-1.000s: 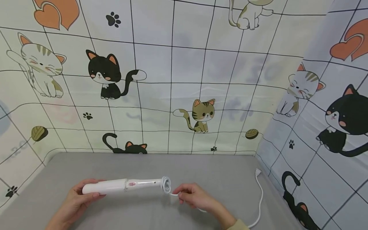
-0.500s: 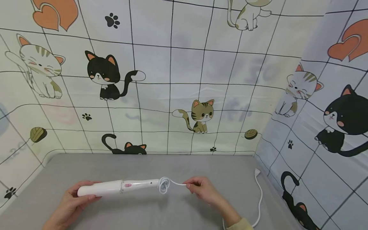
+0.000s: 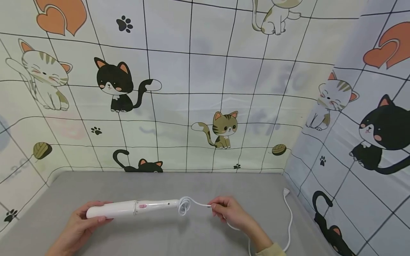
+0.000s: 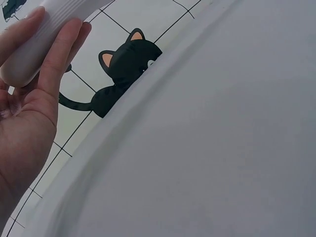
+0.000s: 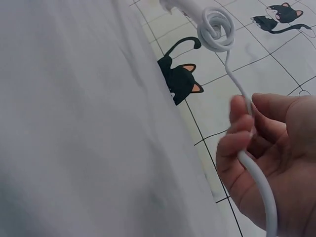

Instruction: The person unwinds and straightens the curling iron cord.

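Note:
A white corded hair styler (image 3: 112,209) with a small pink switch lies lengthwise across the head view, raised over the grey surface. My left hand (image 3: 78,227) grips its thick, rounded end, thumb on the near side and fingers on the far side. In the left wrist view that hand (image 4: 34,113) holds the same smooth end. At the styler's thin end hangs a coil of white cord (image 3: 184,206). To the right of it, my right hand (image 3: 229,211) pinches the cord between thumb and fingers. In the right wrist view, more cord (image 5: 260,180) runs down past the palm.
A white plug (image 3: 286,192) lies at the right of the grey cloth-covered surface (image 3: 153,238), its cord curving back toward the right forearm. Cat-printed fabric walls (image 3: 173,117) rise behind and on both sides.
My right hand has moved right and slightly up, drawing out a longer stretch of cord from the coil. The left hand and styler have shifted a little left.

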`<state>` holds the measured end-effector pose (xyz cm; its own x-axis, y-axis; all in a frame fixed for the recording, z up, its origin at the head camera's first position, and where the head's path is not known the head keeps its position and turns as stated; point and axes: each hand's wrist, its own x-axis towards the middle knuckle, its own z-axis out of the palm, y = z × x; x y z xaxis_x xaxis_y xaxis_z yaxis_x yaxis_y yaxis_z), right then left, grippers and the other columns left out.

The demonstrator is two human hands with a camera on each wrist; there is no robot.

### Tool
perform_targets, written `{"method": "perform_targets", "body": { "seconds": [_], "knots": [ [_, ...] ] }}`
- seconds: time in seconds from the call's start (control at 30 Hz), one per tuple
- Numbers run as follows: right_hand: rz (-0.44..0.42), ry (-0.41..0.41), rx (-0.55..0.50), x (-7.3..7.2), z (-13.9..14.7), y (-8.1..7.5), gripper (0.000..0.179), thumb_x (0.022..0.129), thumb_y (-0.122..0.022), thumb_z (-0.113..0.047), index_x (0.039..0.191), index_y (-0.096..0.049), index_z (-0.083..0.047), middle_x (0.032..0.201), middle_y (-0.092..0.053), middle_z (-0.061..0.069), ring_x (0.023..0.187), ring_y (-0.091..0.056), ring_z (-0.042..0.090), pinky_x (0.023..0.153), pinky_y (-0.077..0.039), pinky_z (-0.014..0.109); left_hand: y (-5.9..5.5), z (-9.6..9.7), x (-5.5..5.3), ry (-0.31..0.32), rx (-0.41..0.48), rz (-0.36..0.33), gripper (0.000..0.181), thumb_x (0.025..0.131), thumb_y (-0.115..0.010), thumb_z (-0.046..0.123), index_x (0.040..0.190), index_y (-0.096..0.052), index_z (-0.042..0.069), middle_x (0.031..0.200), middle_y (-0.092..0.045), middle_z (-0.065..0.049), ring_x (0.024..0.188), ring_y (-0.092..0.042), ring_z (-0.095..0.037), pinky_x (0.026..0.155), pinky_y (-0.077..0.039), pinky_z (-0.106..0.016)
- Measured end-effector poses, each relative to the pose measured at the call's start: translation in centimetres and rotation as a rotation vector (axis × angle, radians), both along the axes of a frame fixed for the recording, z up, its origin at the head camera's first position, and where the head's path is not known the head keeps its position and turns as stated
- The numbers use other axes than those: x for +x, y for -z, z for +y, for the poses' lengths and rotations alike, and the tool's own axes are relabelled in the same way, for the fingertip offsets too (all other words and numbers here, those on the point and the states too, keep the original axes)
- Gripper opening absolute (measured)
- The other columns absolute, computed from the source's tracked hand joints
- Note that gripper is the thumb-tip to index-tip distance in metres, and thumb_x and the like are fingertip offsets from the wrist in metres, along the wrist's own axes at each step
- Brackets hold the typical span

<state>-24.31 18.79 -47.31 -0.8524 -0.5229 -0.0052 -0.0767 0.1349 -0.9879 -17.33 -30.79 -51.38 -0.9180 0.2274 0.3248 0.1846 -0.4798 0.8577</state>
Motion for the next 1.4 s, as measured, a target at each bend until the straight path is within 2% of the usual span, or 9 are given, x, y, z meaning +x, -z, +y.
{"method": "perform_targets", "body": {
  "seconds": [0.27, 0.5, 0.67, 0.73, 0.8, 0.93, 1.03, 1.13, 1.4],
  "knots": [
    [0.035, -0.031, 0.099, 0.1, -0.3, 0.1, 0.029, 0.104, -0.058, -0.01, 0.121, -0.066, 0.013, 0.102, -0.073, 0.023, 0.086, -0.067, 0.021, 0.067, -0.06, 0.025, -0.2, 0.3, -0.3, 0.02, -0.027, 0.0, 0.057, 0.092, -0.045, -0.027, 0.125, -0.072, 0.011, 0.129, -0.069, -0.006, 0.114, -0.064, -0.017, 0.095, -0.06, -0.044],
    [0.116, -0.042, 0.108, -0.2, -2.1, -0.6, 0.034, 0.105, -0.057, -0.012, 0.128, -0.061, 0.014, 0.112, -0.072, 0.023, 0.102, -0.07, 0.035, 0.083, -0.063, 0.037, -0.3, 0.6, -0.3, 0.03, -0.047, 0.001, 0.056, 0.092, -0.047, -0.027, 0.126, -0.072, 0.011, 0.13, -0.069, -0.007, 0.114, -0.064, -0.017, 0.097, -0.059, -0.044],
    [0.129, -0.082, 0.092, -0.2, -3.8, -1.1, 0.034, 0.107, -0.055, -0.013, 0.129, -0.06, 0.012, 0.116, -0.072, 0.02, 0.109, -0.068, 0.035, 0.091, -0.061, 0.043, 0.0, 0.9, -0.3, 0.063, -0.054, 0.009, 0.056, 0.091, -0.048, -0.027, 0.125, -0.072, 0.011, 0.131, -0.068, -0.006, 0.116, -0.063, -0.017, 0.098, -0.059, -0.044],
    [0.119, -0.091, 0.087, -0.1, -4.4, -1.2, 0.033, 0.107, -0.055, -0.013, 0.129, -0.061, 0.011, 0.115, -0.073, 0.017, 0.107, -0.069, 0.03, 0.088, -0.062, 0.039, 0.2, 1.0, -0.3, 0.083, -0.048, 0.012, 0.056, 0.092, -0.047, -0.027, 0.124, -0.071, 0.012, 0.132, -0.068, -0.006, 0.118, -0.063, -0.017, 0.098, -0.058, -0.044],
    [0.122, -0.095, 0.09, 0.0, -4.8, -1.3, 0.032, 0.107, -0.055, -0.013, 0.128, -0.062, 0.01, 0.111, -0.073, 0.015, 0.097, -0.069, 0.024, 0.079, -0.061, 0.032, 0.3, 1.0, -0.3, 0.093, -0.042, 0.017, 0.057, 0.091, -0.047, -0.027, 0.124, -0.071, 0.012, 0.132, -0.068, -0.006, 0.118, -0.063, -0.017, 0.098, -0.058, -0.044],
    [0.169, -0.098, 0.122, 0.0, -5.3, -1.2, 0.027, 0.106, -0.056, -0.013, 0.123, -0.068, 0.004, 0.099, -0.072, 0.011, 0.078, -0.059, 0.012, 0.065, -0.049, 0.02, 0.3, 0.9, -0.2, 0.061, -0.049, -0.005, 0.057, 0.091, -0.047, -0.027, 0.124, -0.072, 0.014, 0.13, -0.069, -0.005, 0.116, -0.063, -0.017, 0.097, -0.059, -0.043],
    [0.193, -0.089, 0.134, 0.0, -5.2, -1.0, 0.024, 0.106, -0.056, -0.014, 0.118, -0.071, 0.001, 0.089, -0.072, 0.011, 0.08, -0.057, 0.011, 0.071, -0.046, 0.02, 0.3, 0.8, -0.1, 0.015, -0.075, -0.037, 0.057, 0.091, -0.05, -0.025, 0.123, -0.073, 0.016, 0.129, -0.07, -0.004, 0.113, -0.064, -0.017, 0.097, -0.059, -0.044],
    [0.189, -0.062, 0.13, 0.1, -5.1, -0.9, 0.023, 0.105, -0.058, -0.013, 0.115, -0.073, 0.001, 0.082, -0.07, 0.01, 0.083, -0.057, 0.015, 0.07, -0.044, 0.02, 0.2, 0.8, 0.0, -0.01, -0.09, -0.05, 0.056, 0.091, -0.051, -0.025, 0.122, -0.073, 0.016, 0.128, -0.07, -0.003, 0.112, -0.064, -0.017, 0.096, -0.06, -0.045],
    [0.183, -0.024, 0.137, 0.0, -3.8, -0.8, 0.018, 0.099, -0.066, -0.009, 0.111, -0.076, 0.002, 0.076, -0.064, 0.0, 0.069, -0.055, 0.013, 0.054, -0.036, 0.017, 0.2, 0.4, 0.0, 0.006, -0.066, -0.056, 0.057, 0.092, -0.049, -0.025, 0.123, -0.073, 0.015, 0.128, -0.07, -0.003, 0.113, -0.064, -0.016, 0.096, -0.059, -0.045]
  ]
}}
